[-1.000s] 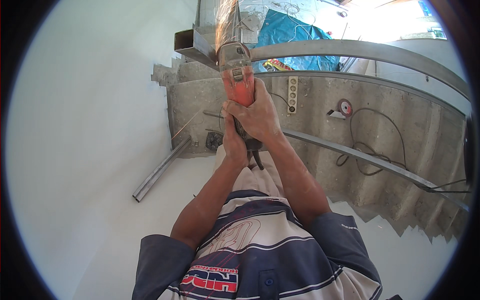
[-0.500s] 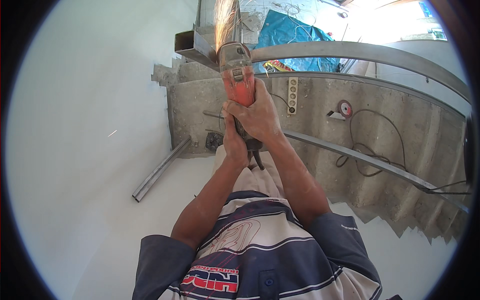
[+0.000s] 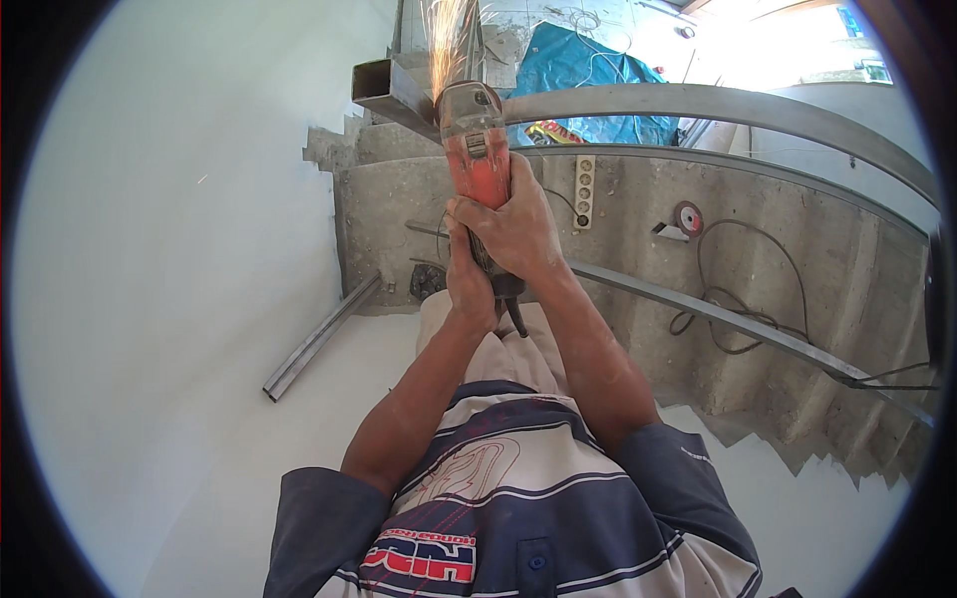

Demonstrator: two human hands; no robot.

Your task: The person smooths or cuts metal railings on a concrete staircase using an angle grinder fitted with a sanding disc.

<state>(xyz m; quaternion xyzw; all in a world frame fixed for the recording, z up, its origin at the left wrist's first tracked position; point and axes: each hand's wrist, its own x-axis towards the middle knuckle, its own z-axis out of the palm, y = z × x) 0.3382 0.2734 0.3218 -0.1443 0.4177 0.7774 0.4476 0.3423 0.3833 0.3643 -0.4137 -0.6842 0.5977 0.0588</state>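
Observation:
Both of my hands are wrapped round a red and grey angle grinder (image 3: 481, 164). My left hand (image 3: 469, 271) closes on the rear of its body from the left, and my right hand (image 3: 520, 221) grips it from the right, a little farther forward. The grinder's head is against a square metal tube (image 3: 404, 100) that is part of the railing, and sparks (image 3: 448, 45) fly up and away from the contact. Its disc is mostly hidden behind the head. A power cord (image 3: 515, 317) hangs from the tool's rear end.
A curved metal rail (image 3: 718, 100) runs right, above concrete stairs (image 3: 638, 199). On the steps lie a white power strip (image 3: 584, 189), a cutting disc (image 3: 688, 217) and a looped cable (image 3: 743, 319). A loose metal tube (image 3: 319, 341) leans at left; a blue tarp (image 3: 568, 65) lies beyond.
Hands and grinder hold nearly the same place, with only a very slight shift. The spray of sparks has spread wider and looks thinner.

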